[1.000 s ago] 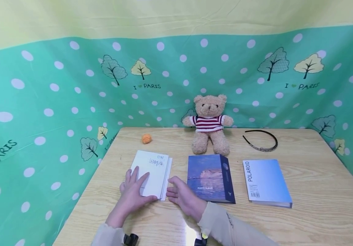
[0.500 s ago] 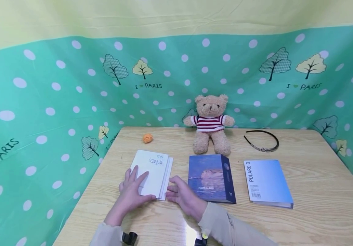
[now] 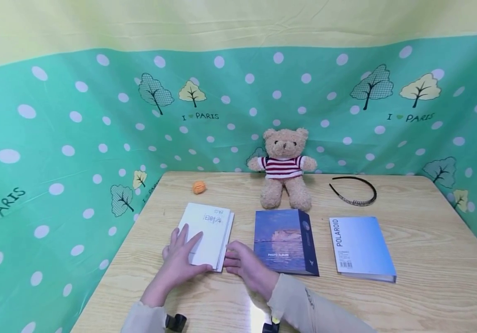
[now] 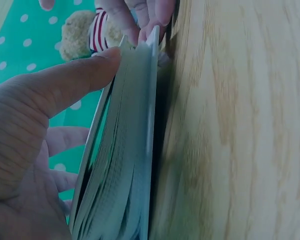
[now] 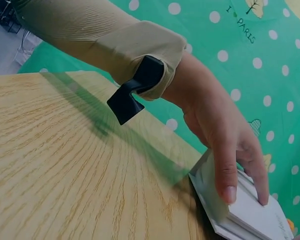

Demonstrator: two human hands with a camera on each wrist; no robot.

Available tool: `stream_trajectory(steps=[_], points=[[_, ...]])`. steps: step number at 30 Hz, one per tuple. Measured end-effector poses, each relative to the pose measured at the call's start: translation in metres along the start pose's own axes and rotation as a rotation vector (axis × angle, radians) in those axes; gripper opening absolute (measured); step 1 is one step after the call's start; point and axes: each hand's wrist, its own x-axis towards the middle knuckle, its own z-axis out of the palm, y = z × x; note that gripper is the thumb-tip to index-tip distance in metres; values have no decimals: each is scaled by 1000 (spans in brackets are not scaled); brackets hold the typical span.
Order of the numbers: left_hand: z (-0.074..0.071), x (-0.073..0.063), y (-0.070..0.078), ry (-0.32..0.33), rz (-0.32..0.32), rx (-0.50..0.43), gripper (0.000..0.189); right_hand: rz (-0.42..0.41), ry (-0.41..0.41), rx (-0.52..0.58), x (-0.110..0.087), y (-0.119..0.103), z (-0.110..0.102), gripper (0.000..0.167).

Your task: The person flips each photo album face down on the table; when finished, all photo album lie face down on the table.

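A white hardcover book (image 3: pixel 209 231) with handwriting-like lettering lies at the left of the table, its covers slightly parted at the page edges (image 4: pixel 122 130). My left hand (image 3: pixel 180 259) rests on its front cover with fingers spread, the thumb near the front right corner. The right wrist view shows that hand (image 5: pixel 217 120) over the book (image 5: pixel 260 215), thumb and fingers pointing down onto it. At the book's right edge, my right hand (image 3: pixel 248 268) touches with loosely bent fingers. In the left wrist view its fingertips (image 4: pixel 127 22) meet the far end of the pages.
To the right lie a dark blue photo album (image 3: pixel 282 240) and a light blue Polaroid album (image 3: pixel 361 245). A teddy bear (image 3: pixel 284 169) sits at the back, with a black headband (image 3: pixel 352 190) to its right. A small orange ball-shaped thing (image 3: pixel 198 187) lies behind the book.
The pale strip of lower cover showing along the book's right side has narrowed a little. My right hand has shifted very slightly; the left stays on the cover.
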Motion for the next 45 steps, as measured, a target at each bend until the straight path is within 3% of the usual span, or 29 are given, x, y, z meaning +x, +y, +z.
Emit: stream_trajectory(steps=[8,19,30,33,40,45], points=[[0,-1,7,-20,-11,14,101,-11,-37,-2,-2,-4,3,45],[3,-1,14,-34,-35,74,102,-28,-77,-47,-5,-4,-1,73],[2,3,29,-43,-30,96,105,-51,-61,-34,-8,-10,-4,86],[2,3,33,-48,-38,88,104,-69,-48,-27,-8,-11,-4,85],[3,1,44,-40,-27,66,105,-104,-47,-26,-9,-17,-6,57],[4,1,52,-32,3,49,109,-128,-67,-30,-8,-20,-7,54]])
